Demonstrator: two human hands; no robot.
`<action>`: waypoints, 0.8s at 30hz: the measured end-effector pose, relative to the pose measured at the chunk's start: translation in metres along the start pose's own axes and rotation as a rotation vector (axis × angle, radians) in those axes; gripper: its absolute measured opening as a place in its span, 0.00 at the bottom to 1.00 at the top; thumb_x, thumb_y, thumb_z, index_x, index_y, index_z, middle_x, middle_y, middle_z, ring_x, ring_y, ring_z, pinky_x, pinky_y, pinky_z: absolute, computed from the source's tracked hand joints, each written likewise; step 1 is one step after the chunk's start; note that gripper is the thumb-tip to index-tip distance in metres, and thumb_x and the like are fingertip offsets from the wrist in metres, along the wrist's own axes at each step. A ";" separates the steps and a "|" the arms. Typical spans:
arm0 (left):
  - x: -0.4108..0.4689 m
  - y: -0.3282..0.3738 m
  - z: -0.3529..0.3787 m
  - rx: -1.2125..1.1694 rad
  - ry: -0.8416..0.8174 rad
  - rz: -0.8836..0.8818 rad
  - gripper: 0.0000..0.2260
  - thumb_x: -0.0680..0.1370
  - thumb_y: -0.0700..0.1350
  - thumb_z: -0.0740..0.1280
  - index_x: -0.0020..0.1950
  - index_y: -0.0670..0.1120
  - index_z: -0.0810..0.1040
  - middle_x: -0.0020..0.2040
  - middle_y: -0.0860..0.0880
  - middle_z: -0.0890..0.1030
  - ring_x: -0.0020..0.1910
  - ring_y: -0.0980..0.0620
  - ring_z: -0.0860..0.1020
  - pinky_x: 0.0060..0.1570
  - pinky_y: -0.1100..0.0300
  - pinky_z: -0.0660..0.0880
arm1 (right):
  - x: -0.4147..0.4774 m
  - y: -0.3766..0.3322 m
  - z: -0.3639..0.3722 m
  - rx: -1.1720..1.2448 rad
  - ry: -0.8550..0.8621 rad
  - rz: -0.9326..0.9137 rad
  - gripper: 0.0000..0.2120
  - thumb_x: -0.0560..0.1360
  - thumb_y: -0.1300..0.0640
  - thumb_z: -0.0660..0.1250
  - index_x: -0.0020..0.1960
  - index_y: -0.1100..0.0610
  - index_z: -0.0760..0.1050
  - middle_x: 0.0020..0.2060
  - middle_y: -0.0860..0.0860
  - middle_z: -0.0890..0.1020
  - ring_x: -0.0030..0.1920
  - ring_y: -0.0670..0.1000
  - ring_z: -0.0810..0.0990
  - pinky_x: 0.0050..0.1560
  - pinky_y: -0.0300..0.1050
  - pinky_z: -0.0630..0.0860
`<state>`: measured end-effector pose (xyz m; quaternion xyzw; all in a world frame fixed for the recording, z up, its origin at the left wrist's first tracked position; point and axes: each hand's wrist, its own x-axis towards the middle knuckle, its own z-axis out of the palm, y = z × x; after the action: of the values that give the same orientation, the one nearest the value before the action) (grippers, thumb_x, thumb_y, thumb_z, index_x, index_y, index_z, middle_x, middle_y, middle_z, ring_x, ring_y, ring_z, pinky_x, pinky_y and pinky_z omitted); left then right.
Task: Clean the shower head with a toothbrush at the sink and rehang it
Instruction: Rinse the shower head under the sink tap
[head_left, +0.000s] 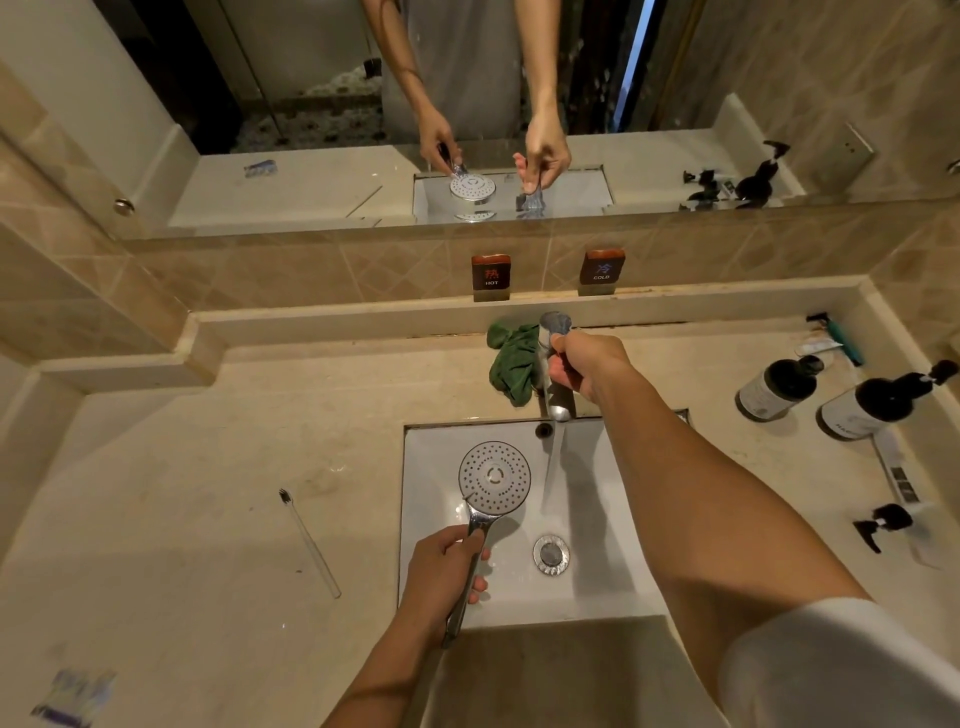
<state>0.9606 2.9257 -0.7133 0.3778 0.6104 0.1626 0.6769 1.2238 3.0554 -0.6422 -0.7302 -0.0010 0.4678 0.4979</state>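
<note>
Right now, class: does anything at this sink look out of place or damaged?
A green cloth lies crumpled beside the faucet, and the toothbrush lies bare on the counter left of the sink. Nothing looks damaged.

Over the white sink (431, 467) the silver, hole-dotted shower head (494, 480) is gleaming; behind the sink a green cloth (514, 364) is lying on the beige, perhaps marbled, desk (208, 493).

Left hand (445, 569) grips; right hand (584, 364) grips, outstretched.
</note>
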 end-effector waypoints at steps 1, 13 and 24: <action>0.000 0.000 0.000 -0.001 -0.001 -0.002 0.08 0.82 0.41 0.67 0.51 0.39 0.84 0.38 0.45 0.83 0.28 0.49 0.75 0.26 0.60 0.71 | 0.001 0.001 0.000 -0.007 0.008 -0.006 0.06 0.78 0.61 0.72 0.52 0.63 0.81 0.38 0.56 0.81 0.31 0.48 0.78 0.49 0.44 0.83; 0.017 0.000 0.009 0.073 0.018 0.007 0.08 0.82 0.43 0.66 0.52 0.42 0.84 0.43 0.43 0.85 0.31 0.48 0.77 0.28 0.60 0.74 | 0.004 0.019 -0.007 -0.166 -0.038 -0.117 0.18 0.80 0.46 0.69 0.45 0.62 0.81 0.31 0.54 0.82 0.26 0.50 0.76 0.32 0.44 0.76; 0.057 0.006 0.062 0.109 -0.019 -0.012 0.09 0.81 0.45 0.68 0.47 0.42 0.84 0.38 0.44 0.84 0.30 0.47 0.77 0.27 0.59 0.73 | 0.014 0.127 -0.084 -0.278 0.112 -0.192 0.16 0.82 0.48 0.65 0.49 0.60 0.82 0.42 0.58 0.87 0.33 0.50 0.81 0.39 0.45 0.81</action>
<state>1.0322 2.9492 -0.7516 0.4119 0.6142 0.1214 0.6621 1.2302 2.9372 -0.7387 -0.8134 -0.1076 0.3722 0.4338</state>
